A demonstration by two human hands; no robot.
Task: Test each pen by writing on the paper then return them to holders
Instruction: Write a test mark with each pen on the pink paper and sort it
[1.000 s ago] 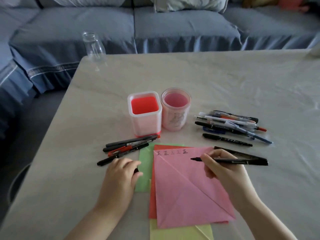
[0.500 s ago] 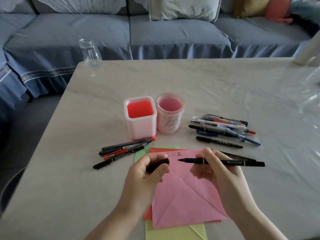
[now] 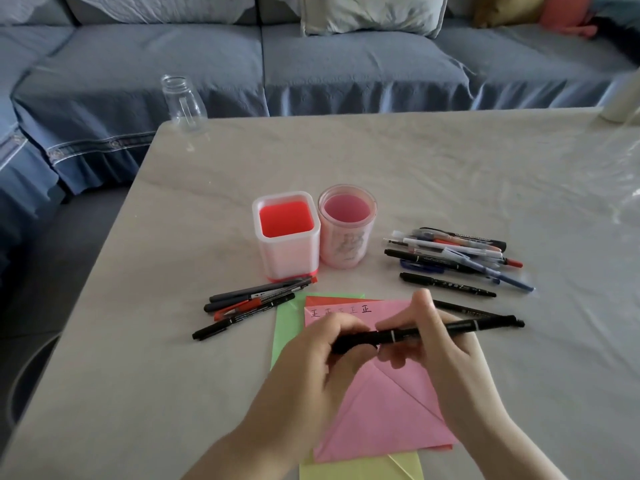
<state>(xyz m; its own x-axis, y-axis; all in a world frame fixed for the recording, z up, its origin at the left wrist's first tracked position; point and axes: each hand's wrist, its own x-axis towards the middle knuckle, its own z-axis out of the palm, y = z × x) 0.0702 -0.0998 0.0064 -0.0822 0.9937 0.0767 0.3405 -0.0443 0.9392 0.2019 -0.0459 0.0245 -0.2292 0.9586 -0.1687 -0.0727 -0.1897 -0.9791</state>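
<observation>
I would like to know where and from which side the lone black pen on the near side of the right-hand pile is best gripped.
Probably mid-barrel on the lone black pen, pinched from above across its width: it lies flat, clear of the pile of pens, with bare table along both long sides.

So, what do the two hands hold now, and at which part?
One black pen. The left hand grips its left end; the right hand pinches the barrel near the middle.
</observation>
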